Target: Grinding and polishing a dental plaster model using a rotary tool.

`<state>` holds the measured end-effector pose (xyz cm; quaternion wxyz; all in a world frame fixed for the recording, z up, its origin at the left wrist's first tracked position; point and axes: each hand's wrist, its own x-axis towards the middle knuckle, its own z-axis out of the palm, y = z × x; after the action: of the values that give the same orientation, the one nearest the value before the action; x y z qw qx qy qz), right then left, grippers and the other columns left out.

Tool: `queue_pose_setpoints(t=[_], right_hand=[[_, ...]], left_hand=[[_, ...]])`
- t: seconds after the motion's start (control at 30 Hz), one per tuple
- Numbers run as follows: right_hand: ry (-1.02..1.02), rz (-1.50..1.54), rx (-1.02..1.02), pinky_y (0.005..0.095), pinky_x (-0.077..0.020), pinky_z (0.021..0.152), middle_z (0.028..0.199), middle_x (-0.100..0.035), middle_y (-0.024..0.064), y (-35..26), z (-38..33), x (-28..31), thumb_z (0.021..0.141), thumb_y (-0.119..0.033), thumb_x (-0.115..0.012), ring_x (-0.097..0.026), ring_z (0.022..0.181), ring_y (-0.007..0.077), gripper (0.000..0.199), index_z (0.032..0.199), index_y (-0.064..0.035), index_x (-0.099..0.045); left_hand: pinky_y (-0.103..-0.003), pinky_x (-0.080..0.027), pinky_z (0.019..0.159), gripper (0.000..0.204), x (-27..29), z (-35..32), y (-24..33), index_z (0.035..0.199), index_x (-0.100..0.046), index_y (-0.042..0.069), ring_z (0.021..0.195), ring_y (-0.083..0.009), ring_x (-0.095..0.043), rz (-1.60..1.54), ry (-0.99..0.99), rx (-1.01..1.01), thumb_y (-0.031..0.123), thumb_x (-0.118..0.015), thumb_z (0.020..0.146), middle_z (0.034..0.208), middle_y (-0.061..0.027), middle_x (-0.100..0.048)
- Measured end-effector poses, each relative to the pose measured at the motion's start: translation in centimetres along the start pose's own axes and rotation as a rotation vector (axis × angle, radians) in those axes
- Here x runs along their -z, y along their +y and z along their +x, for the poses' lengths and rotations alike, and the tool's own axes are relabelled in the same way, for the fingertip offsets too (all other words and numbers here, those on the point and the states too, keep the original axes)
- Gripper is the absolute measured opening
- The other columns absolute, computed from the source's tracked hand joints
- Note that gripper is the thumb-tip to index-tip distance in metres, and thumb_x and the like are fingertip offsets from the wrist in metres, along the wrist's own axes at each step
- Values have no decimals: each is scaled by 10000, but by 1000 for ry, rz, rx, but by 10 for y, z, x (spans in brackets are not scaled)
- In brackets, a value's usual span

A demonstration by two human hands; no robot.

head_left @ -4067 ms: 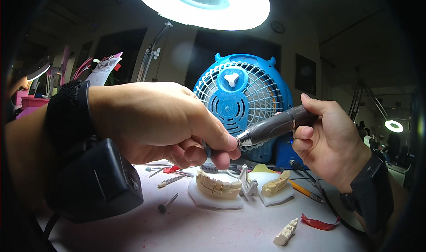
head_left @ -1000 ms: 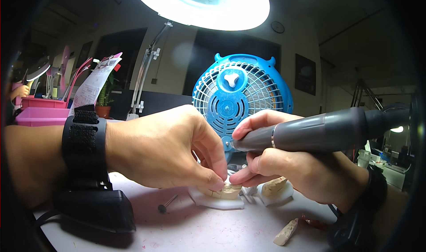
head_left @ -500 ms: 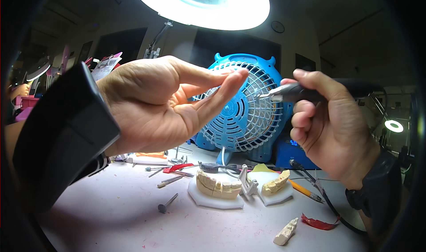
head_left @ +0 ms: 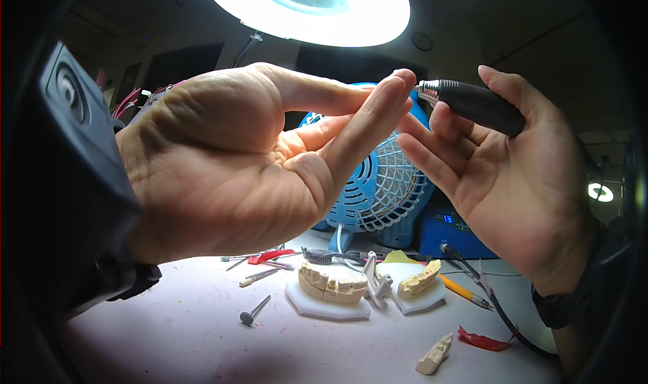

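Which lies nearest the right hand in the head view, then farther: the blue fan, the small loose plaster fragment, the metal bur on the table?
1. Blue fan, just left of the right hand.
2. Small loose plaster fragment, below on the white table.
3. Metal bur, far left on the table.

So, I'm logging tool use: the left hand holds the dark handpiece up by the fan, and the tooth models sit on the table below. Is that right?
Not quite: the head view shows the right hand holding the dark handpiece, its metal tip at the left hand's fingertips. The rest stands: they are up by the blue fan, and the tooth models sit on the table below.
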<state>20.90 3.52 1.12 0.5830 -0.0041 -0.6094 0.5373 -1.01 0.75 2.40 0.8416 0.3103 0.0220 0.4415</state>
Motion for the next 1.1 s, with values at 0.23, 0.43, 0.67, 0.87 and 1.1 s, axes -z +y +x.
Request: queue_pose_setpoints(t=[0.23, 0.43, 0.67, 0.87, 1.1], right_hand=[[-121, 225, -146, 434, -512, 1150, 950, -713, 133, 3, 7, 10, 990, -279, -665, -691, 1154, 322, 410, 1100, 107, -580], [-12, 332, -212, 426, -542, 1120, 935, -712, 136, 5, 6, 20, 1008, -266, -621, -699, 1149, 337, 391, 1115, 108, -583], [-141, 379, -287, 422, -549, 1113, 911, -710, 149, 4, 21, 38, 1025, -244, -575, -706, 1143, 343, 384, 1171, 111, -551], [-137, 379, -282, 422, -546, 1116, 892, -714, 148, 3, 19, 37, 1021, -232, -576, -720, 1115, 334, 380, 1177, 113, -550], [-147, 384, -343, 420, -538, 1125, 898, -717, 146, 1, 21, 35, 1009, -220, -587, -736, 1074, 308, 357, 1136, 114, -575]], left_hand=[[-275, -631, 980, 228, 1, 1, -2, 1235, -560, -100, 1147, -236, -719, 42, -1, -16, 34, -560, 1050, 1211, -197, -705], [-268, -632, 975, 226, 1, 1, -1, 1235, -565, -99, 1145, -231, -719, 84, -3, -31, 32, -558, 1051, 1210, -198, -706], [-259, -633, 970, 224, 0, 0, -3, 1236, -570, -98, 1142, -226, -720, 81, 4, -39, 30, -555, 1052, 1210, -198, -707], [-252, -634, 965, 223, 0, 0, -3, 1236, -575, -97, 1140, -221, -720, 100, -2, -38, 28, -553, 1053, 1210, -199, -708], [-244, -636, 959, 222, 2, 1, -2, 1236, -581, -96, 1138, -216, -721, 224, -6, -83, 26, -551, 1054, 1210, -199, -709]])
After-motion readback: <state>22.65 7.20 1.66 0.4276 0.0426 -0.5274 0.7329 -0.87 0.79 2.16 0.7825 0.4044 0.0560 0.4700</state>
